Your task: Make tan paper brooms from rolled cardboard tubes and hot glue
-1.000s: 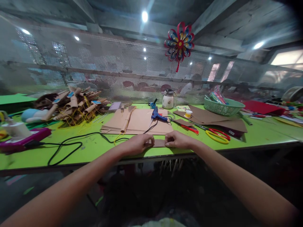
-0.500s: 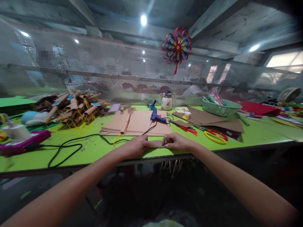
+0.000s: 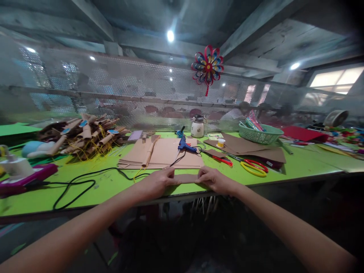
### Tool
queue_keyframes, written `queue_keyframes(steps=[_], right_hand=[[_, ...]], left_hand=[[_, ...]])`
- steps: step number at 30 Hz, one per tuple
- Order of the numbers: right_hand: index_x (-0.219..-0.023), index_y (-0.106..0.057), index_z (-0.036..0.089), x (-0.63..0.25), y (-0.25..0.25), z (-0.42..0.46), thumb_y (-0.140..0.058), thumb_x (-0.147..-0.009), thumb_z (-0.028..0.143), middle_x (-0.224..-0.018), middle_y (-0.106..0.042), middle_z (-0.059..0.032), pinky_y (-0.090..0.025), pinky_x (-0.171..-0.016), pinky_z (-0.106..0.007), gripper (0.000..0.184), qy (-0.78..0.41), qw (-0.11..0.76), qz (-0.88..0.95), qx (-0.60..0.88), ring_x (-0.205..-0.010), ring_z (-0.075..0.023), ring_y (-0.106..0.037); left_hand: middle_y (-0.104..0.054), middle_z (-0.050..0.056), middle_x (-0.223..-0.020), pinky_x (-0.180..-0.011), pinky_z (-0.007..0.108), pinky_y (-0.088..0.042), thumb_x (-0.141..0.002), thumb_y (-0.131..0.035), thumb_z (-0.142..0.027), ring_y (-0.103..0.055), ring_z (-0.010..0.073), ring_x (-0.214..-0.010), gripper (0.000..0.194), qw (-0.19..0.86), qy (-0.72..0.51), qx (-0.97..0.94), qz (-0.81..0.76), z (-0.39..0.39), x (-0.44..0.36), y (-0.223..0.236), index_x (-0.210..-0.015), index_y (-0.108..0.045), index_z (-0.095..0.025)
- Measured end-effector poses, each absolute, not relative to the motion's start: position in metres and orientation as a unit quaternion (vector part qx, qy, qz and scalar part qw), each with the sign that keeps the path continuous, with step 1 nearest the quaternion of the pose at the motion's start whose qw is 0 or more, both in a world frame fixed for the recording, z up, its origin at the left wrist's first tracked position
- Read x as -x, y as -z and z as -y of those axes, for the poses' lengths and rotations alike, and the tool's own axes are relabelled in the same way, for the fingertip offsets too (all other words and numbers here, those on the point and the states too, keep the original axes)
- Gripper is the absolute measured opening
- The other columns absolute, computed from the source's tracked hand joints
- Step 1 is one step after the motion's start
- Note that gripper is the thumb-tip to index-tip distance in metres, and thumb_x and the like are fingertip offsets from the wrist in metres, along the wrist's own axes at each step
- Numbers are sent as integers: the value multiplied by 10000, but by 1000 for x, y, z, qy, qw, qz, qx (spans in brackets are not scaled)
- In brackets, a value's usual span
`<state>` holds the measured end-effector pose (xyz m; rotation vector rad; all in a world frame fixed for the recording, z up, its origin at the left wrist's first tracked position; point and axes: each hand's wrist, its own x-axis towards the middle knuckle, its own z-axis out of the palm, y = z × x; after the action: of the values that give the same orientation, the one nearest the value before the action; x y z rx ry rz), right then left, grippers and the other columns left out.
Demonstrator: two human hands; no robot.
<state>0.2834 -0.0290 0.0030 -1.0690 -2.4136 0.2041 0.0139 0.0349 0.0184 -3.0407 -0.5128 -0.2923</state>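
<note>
A short strip of brown kraft paper (image 3: 186, 178) is stretched between my hands near the table's front edge. My left hand (image 3: 159, 182) pinches its left end, and my right hand (image 3: 213, 179) grips its right end with curled fingers. Just beyond them lies a stack of brown paper sheets (image 3: 167, 161). A blue hot glue gun (image 3: 184, 145) rests on the stack, its black cord running left. Also on the sheets is a rolled brown paper tube (image 3: 149, 153) with yellow string.
Many brown paper rolls (image 3: 87, 131) are heaped at left, near a purple power strip (image 3: 42, 177). Scissors with yellow and red handles (image 3: 253, 168), a white jar (image 3: 197, 127) and a green basket (image 3: 261, 134) stand or lie to the right. A paper flower (image 3: 209, 67) hangs above.
My hands have moved apart to the strip's ends, so more of it shows between them. The right hand has shifted slightly right within the grip. The view has tilted up a little.
</note>
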Motion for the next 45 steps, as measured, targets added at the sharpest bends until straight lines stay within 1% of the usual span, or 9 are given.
queue_keyframes(steps=[8,12,20,25,28,31,34,38,45], right_hand=[[-812,-682,123,-263,-28,41,-523,-841,156,-843,-598,-90,-407,-661,-243,165,49,96,896,431,-759,-161,-561],[-849,-668,121,-242,-28,36,-546,-836,158,-760,-623,-98,-363,-583,-280,128,150,-8,885,441,-706,-200,-575],[-800,-643,137,-227,-12,25,-568,-812,99,-767,-664,-106,-354,-604,-309,85,190,-59,892,406,-688,-207,-591],[-878,-647,141,-238,-25,27,-559,-808,122,-785,-657,-93,-349,-676,-321,115,188,-11,887,421,-751,-207,-580],[-810,-664,142,-244,-45,36,-553,-813,132,-774,-653,-86,-352,-674,-297,112,154,65,874,456,-780,-201,-566],[-835,-682,140,-250,-71,49,-538,-811,99,-793,-657,-73,-370,-644,-251,152,57,152,874,457,-750,-165,-560],[-848,-701,146,-254,-88,51,-534,-799,86,-770,-670,-42,-388,-623,-216,184,-62,184,883,427,-684,-129,-564],[-836,-722,123,-257,-72,30,-563,-766,110,-724,-685,-33,-403,-589,-201,174,-160,145,880,424,-623,-118,-561],[-842,-741,109,-259,-29,-4,-567,-751,133,-760,-707,-63,-418,-619,-207,199,-176,137,883,412,-669,-143,-598]], left_hand=[[-560,72,-872,-719,271,-391,-816,-511,-91,-525,190,-855,181,86,87,984,132,-24,-16,-31,-874,-655,-185],[-580,89,-731,-706,323,-407,-794,-557,-129,-537,205,-740,134,161,50,980,110,-21,-39,-32,-675,-614,-151],[-634,106,-708,-554,317,-390,-779,-523,-70,-575,206,-611,134,232,18,967,106,-26,-65,-10,-761,-632,-144],[-612,90,-684,-602,313,-417,-773,-528,-90,-574,207,-668,123,212,57,969,115,-27,-62,-21,-719,-625,-140],[-613,88,-752,-622,293,-422,-787,-515,-123,-564,192,-696,127,164,110,963,181,-19,-53,-49,-743,-633,-142],[-619,64,-784,-619,259,-415,-778,-517,-130,-564,171,-710,136,56,100,975,192,-11,-41,-85,-789,-652,-149],[-650,32,-786,-624,219,-414,-795,-480,-134,-568,133,-690,202,-98,81,973,195,-15,-35,-104,-840,-675,-165],[-690,31,-822,-627,209,-431,-713,-499,-86,-590,144,-727,259,-203,36,957,204,-37,-38,-81,-872,-694,-147],[-694,55,-810,-643,213,-419,-797,-490,-216,-586,146,-693,230,-175,71,954,232,-53,-42,-26,-861,-702,-150]])
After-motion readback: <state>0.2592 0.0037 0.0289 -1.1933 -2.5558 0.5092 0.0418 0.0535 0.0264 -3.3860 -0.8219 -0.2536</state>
